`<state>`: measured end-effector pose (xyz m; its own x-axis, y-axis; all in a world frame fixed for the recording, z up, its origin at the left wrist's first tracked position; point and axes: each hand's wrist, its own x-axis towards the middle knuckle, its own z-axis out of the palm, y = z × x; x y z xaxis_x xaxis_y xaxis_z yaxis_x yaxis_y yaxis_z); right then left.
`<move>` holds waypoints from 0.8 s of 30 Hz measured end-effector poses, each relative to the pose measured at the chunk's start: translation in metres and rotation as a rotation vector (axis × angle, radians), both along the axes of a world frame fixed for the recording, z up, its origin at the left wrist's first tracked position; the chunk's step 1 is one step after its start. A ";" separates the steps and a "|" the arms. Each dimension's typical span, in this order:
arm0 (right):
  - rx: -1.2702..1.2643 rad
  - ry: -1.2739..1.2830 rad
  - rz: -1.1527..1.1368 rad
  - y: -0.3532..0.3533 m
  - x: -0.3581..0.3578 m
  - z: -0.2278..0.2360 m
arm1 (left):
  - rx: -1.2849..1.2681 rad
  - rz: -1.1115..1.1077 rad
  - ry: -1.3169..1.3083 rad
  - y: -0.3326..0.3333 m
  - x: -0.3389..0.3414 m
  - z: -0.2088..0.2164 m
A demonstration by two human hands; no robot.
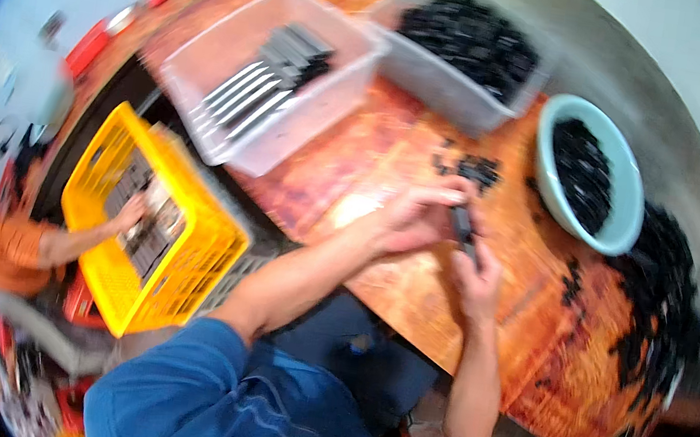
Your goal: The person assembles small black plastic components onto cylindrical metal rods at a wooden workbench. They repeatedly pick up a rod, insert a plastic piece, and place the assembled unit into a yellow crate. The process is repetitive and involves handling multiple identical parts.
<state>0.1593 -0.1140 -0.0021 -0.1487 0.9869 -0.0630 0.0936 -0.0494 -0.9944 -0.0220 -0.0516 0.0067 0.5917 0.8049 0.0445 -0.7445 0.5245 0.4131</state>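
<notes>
Between my two hands, over the wooden table [412, 285], is a small dark bar-shaped piece [462, 224]. The fingers of my left hand [415, 217] close on its upper end. My right hand [477, 281] grips its lower end from the near side. Just beyond my fingertips lies a loose cluster of small black parts [477, 172]. To the right stands a light blue basin [629, 204] with many black pieces in it. Motion blur hides the piece's finer details.
Two translucent bins stand at the back: one [313, 128] holds grey and silver bars, the other [471, 119] black parts. A heap of black strips [660, 307] covers the right end. At left, a person in orange [10, 251] reaches into a yellow crate [213, 266].
</notes>
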 end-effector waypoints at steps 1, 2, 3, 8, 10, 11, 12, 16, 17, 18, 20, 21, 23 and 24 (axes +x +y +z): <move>-0.065 0.066 0.019 0.000 0.005 -0.007 | 0.013 0.046 0.014 0.000 0.004 -0.006; -0.053 0.056 -0.044 -0.001 -0.001 0.001 | -0.033 0.079 0.056 -0.001 0.009 -0.008; -0.073 0.109 -0.065 -0.002 0.002 -0.004 | -0.114 0.108 0.036 -0.004 0.013 -0.001; 0.027 0.015 -0.145 -0.001 -0.004 -0.017 | -0.055 0.475 0.268 -0.005 0.030 0.011; 0.142 -0.069 -0.149 0.003 -0.001 -0.030 | -0.083 0.500 0.263 -0.007 0.032 0.019; 0.203 -0.113 -0.161 0.005 -0.001 -0.029 | -0.085 0.475 0.237 -0.009 0.032 0.020; 0.266 -0.170 -0.165 0.006 -0.003 -0.027 | -0.095 0.455 0.208 -0.008 0.030 0.021; 0.410 -0.315 -0.226 0.000 -0.014 -0.015 | -0.099 0.360 0.112 -0.005 0.031 0.021; 0.452 -0.296 -0.240 0.002 -0.021 -0.014 | -0.128 0.374 0.106 -0.005 0.031 0.017; 0.423 -0.318 -0.265 0.000 -0.018 -0.016 | -0.154 0.359 0.091 -0.009 0.029 0.022; 0.393 -0.451 -0.288 -0.003 -0.015 -0.009 | -0.227 0.247 0.092 -0.007 0.026 0.020; 0.399 -0.461 -0.279 -0.005 -0.019 0.000 | -0.233 0.204 0.094 -0.007 0.024 0.019; 0.409 -0.431 -0.279 -0.002 -0.019 -0.007 | -0.217 0.133 0.070 -0.006 0.018 0.013; 0.375 -0.437 -0.267 -0.002 -0.017 -0.009 | -0.194 0.097 0.045 -0.004 0.016 0.009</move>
